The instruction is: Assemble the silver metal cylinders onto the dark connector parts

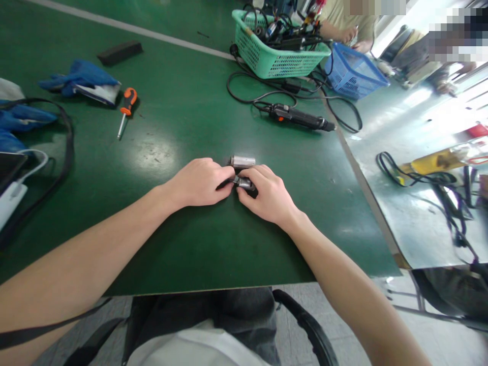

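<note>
My left hand (200, 182) and my right hand (267, 195) meet at the middle of the green table (183, 244), both closed on a small dark and silver metal part (242, 182) held between the fingertips. Most of that part is hidden by my fingers. A short silver cylinder (242, 162) lies on the table just beyond my hands, touching or nearly touching my right fingers.
A black electric screwdriver (299, 117) with cable lies far right. Behind it stand a green basket (274, 61) of tools and a blue basket (354, 76). An orange-handled screwdriver (125, 109), blue cloth (82, 76) and a black block (120, 52) lie left. Other people sit at the far right.
</note>
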{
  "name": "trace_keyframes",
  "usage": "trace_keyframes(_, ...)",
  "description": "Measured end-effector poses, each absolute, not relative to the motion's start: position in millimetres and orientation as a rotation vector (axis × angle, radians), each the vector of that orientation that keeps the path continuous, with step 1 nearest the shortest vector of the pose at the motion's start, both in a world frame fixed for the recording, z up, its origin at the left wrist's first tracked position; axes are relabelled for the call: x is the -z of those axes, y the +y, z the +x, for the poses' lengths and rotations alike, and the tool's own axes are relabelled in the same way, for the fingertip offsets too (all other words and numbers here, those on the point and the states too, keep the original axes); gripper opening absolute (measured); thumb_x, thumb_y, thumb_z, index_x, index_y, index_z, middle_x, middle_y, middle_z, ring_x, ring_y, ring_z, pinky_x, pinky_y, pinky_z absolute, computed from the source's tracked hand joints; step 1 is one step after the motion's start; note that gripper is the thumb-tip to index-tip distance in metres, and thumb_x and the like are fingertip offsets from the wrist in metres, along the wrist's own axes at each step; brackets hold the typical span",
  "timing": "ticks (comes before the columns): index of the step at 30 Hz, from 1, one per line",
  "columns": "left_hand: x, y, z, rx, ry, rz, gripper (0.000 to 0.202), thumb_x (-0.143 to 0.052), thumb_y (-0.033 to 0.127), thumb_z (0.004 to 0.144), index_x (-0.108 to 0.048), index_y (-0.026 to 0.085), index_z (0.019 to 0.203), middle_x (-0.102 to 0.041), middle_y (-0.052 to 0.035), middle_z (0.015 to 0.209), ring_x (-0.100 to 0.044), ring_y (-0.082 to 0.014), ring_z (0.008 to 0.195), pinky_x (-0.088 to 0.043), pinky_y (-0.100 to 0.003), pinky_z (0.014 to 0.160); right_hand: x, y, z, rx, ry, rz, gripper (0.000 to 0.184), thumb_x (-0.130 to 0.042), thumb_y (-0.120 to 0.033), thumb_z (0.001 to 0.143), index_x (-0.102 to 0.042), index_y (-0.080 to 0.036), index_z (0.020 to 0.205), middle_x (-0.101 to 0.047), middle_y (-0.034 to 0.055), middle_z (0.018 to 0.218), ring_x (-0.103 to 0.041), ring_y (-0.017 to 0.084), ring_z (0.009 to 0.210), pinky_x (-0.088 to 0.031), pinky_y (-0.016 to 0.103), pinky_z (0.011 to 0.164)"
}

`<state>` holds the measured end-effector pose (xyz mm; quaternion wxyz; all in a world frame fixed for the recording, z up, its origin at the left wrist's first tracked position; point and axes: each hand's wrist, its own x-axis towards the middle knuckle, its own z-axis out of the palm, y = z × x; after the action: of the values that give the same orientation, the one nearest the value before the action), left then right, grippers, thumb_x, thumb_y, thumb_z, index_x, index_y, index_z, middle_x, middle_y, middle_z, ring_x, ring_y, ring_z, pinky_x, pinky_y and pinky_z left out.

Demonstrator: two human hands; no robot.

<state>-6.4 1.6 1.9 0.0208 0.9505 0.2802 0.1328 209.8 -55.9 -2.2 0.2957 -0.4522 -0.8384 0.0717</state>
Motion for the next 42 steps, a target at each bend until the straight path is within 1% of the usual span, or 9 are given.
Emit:
trace_keyframes(16, -0.8, 1.3, -5.8, -0.454, 0.917, 2.942, 0.027, -0.046, 0.034, 0.097, -0.068, 0.019, 0.09, -0.071, -0.0034, 0.072, -0.065, -0.0195, 0.064, -0.045, -0.034, 0.065, 2.1, -56.1, 211.7, -0.189, -2.245, -1.25, 0.019, -0.06, -0.024, 0.089, -0.063, -0.021, 0.107, -0.07, 0.0106, 0.105, -0.063, 0.029, 0.1, -0.054, 0.043, 0.092)
trace_keyframes(21, -2.3, 0.2, -4.5, -0.459, 0.949, 2.93, 0.027, -0.047, 0.034, 0.096, -0.068, 0.018, 0.091, -0.071, -0.0034, 0.071, -0.065, -0.0196, 0.064, -0.044, -0.033, 0.064, 2.0, -56.2, 211.8, -0.17, -2.248, -1.245, 0.017, -0.06, -0.023, 0.089, -0.063, -0.02, 0.105, -0.07, 0.0109, 0.103, -0.063, 0.028, 0.098, -0.054, 0.042, 0.09)
trace_keyframes(32, -1.9, 0.7, -5.1, -0.44, 0.932, 2.919, 0.026, -0.047, 0.035, 0.095, -0.067, 0.019, 0.09, -0.069, -0.0026, 0.07, -0.064, -0.0204, 0.063, -0.044, -0.034, 0.065, 2.7, -56.0, 212.4, -0.18, -2.243, -1.255, 0.019, -0.06, -0.024, 0.089, -0.063, -0.021, 0.107, -0.07, 0.0106, 0.105, -0.063, 0.028, 0.099, -0.053, 0.043, 0.092)
trace_keyframes(42, -2.9, 2.1, -6.3, -0.427, 0.893, 2.926, 0.023, -0.051, 0.035, 0.095, -0.068, 0.02, 0.091, -0.07, -0.0028, 0.071, -0.064, -0.0185, 0.064, -0.042, -0.032, 0.064, 0.9, -57.4, 213.3, -0.218, -2.258, -1.253, 0.021, -0.058, -0.022, 0.091, -0.064, -0.023, 0.111, -0.069, 0.0098, 0.108, -0.063, 0.028, 0.102, -0.053, 0.044, 0.094)
